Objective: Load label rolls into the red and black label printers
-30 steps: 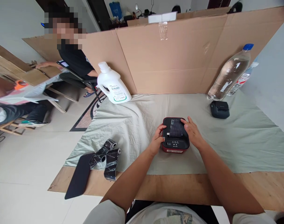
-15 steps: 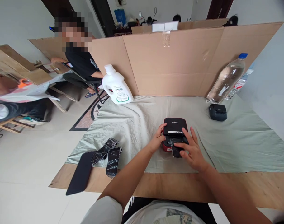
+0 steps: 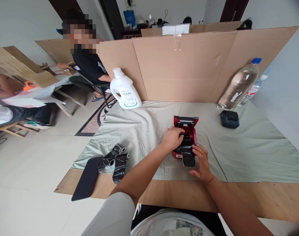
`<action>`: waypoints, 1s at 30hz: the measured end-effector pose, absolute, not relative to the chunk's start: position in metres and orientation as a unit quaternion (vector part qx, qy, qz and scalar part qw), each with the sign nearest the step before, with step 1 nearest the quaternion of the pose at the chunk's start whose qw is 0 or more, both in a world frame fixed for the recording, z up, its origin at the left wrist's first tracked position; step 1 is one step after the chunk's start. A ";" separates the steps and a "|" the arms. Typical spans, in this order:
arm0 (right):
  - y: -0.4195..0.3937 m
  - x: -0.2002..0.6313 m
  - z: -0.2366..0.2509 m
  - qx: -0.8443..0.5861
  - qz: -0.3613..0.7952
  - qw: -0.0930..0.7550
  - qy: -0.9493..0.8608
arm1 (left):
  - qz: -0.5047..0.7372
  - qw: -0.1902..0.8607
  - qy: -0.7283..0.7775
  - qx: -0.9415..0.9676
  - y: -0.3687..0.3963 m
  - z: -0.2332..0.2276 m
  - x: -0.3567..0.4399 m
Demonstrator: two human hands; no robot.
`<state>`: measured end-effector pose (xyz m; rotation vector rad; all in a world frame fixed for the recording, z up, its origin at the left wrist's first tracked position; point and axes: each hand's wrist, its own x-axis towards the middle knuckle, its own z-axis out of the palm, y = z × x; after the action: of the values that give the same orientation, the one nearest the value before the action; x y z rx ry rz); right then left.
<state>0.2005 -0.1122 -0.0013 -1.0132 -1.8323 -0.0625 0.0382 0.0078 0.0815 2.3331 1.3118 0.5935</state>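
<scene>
A small red and black label printer (image 3: 194, 135) stands on the cloth with its lid (image 3: 186, 122) raised. A strip of black label paper (image 3: 189, 159) runs out over its front edge. My left hand (image 3: 173, 139) reaches in from the left, fingers curled down over the black label roll (image 3: 186, 138) inside; its fingertips are partly hidden. At the printer's right front, my right hand (image 3: 201, 162) touches the side of the strip with its fingertips, thumb spread away from the fingers.
To the left lie black label rolls (image 3: 120, 167) and a dark flat tablet-like slab (image 3: 87, 178). A white detergent bottle (image 3: 126, 91), a large clear bottle (image 3: 239, 87) and a small black device (image 3: 229, 119) stand near the cardboard screen (image 3: 184, 68). A seated person (image 3: 88, 65) is beyond, left.
The printer's lid has gone from closed to raised, baring the roll inside. My left hand has moved from the printer's left side into it; my right hand has shifted slightly down the strip's right side.
</scene>
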 end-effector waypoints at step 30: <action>-0.111 0.200 -0.005 -0.444 -0.059 0.479 -0.755 | 0.149 0.308 0.686 0.642 0.097 0.065 -0.199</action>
<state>0.1997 -0.1115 -0.0050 -1.0836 -1.8438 -0.1430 -0.1992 0.0967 0.0649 1.6978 1.8147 0.3928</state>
